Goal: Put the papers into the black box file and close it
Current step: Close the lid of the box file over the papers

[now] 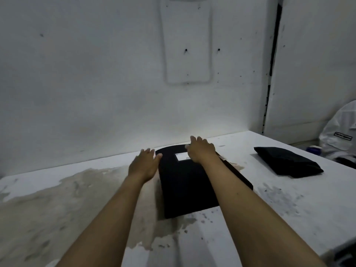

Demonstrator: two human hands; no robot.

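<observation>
Both hands outstretched, left hand (pixel 145 163) beside black box file (pixel 185 182), right hand (pixel 201 151) flat atop

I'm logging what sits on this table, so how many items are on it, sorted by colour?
Black: 2, the black box file under the left hand and right hand, and a folded black bundle to its right.
White: 1, the label on the file's lid.
Loose papers: 0 in view.
Total: 3
</observation>
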